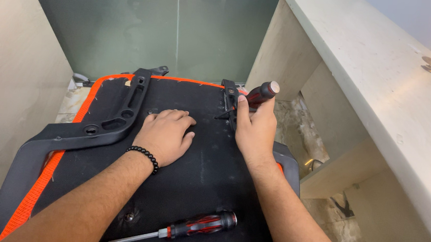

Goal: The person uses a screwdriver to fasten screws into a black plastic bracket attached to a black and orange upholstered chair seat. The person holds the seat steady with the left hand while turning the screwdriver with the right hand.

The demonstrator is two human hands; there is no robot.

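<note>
An upturned chair seat (190, 185) fills the middle: a broad, flat panel covered in black fabric, edged with bright orange mesh along its left side and far rim. A pale counter (383, 78) rises to the right of the seat and a frosted glass wall (146, 23) stands beyond its far edge. Two moulded black plastic armrest brackets lie on the seat: the left bracket (107, 123) runs diagonally across its far left corner, the right bracket (229, 104) stands at its far right edge. The left hand (165, 135) lies flat, fingers together, pressing on the fabric mid-seat. The right hand (256, 129) is clamped around a screwdriver (261, 95) with a red-and-black grip, its tip against the right bracket. A second screwdriver (186, 227), same grip, bare steel shaft, lies loose near the seat's near edge.
</note>
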